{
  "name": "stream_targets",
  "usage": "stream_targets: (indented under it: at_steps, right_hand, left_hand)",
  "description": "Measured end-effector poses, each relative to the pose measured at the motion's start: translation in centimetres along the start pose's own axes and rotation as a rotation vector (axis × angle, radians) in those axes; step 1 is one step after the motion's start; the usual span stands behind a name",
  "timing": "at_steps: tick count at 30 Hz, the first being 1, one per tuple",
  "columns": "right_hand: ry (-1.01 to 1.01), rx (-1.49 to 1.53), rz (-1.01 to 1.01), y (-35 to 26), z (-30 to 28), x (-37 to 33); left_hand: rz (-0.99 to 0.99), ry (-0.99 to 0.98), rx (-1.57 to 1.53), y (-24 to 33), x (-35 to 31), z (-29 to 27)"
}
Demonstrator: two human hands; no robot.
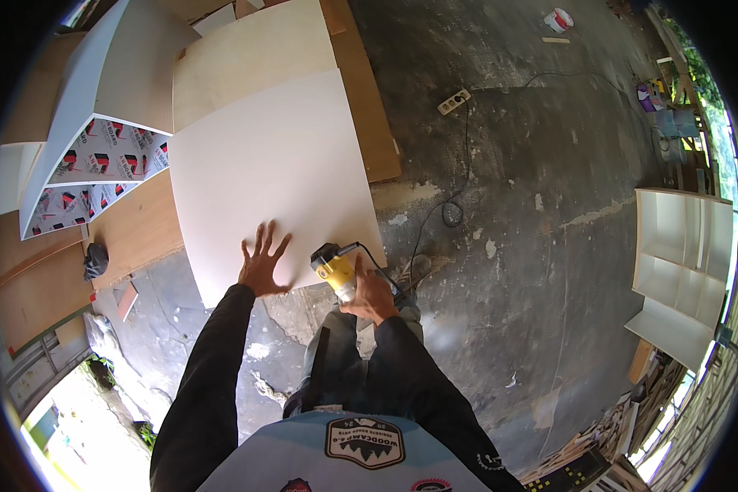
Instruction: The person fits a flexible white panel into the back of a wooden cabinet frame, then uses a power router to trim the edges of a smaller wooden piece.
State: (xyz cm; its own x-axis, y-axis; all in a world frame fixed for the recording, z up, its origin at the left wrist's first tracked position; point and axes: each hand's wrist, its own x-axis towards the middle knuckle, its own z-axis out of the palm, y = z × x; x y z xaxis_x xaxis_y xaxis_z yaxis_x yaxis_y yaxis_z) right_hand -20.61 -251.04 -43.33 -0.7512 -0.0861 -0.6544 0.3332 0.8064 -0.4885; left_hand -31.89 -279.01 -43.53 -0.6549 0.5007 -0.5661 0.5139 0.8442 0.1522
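A large white board lies in front of me, its near edge close to my legs. My left hand rests on it near that edge, palm down with the fingers spread. To its right, my right hand is wrapped round a yellow and black trim router. The router sits at the near edge, close to the board's right corner, leaning a little. My hand and the tool's body hide its base and bit. A black cord runs from the router past my right foot.
The cord loops over the dark concrete floor towards a power strip. Brown panels lie beneath the board. A white cabinet carcass stands at left, near a black bag. A white shelf unit is at far right; a bucket sits farther back.
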Motion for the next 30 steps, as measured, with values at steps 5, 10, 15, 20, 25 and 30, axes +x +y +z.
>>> stream_targets:
  at_steps: [5,10,15,20,25,30]
  right_hand:
    - [-0.014,-0.045,0.011,-0.5,-0.1,0.3]
    - [-0.05,-0.087,0.045,-0.5,-0.4,0.5]
    - [0.003,-0.082,0.096,-0.9,-0.3,0.3]
    - [0.046,0.01,0.188,-1.8,-0.3,0.2]
    - [0.14,0.088,0.23,-1.8,0.7,0.1]
    - [0.295,0.079,0.215,-1.5,2.2,0.2]
  left_hand:
    - [-0.126,-0.06,0.102,-1.3,-4.7,2.8]
    - [-0.149,-0.033,0.012,-1.5,-5.0,3.2]
    - [-0.158,-0.042,-0.012,-1.8,-5.1,3.1]
    - [-0.191,-0.037,-0.062,-1.9,-5.3,3.6]
    - [-0.198,-0.01,-0.072,-1.9,-5.2,3.9]
    - [-0.19,0.06,-0.058,-2.4,-5.3,5.7]
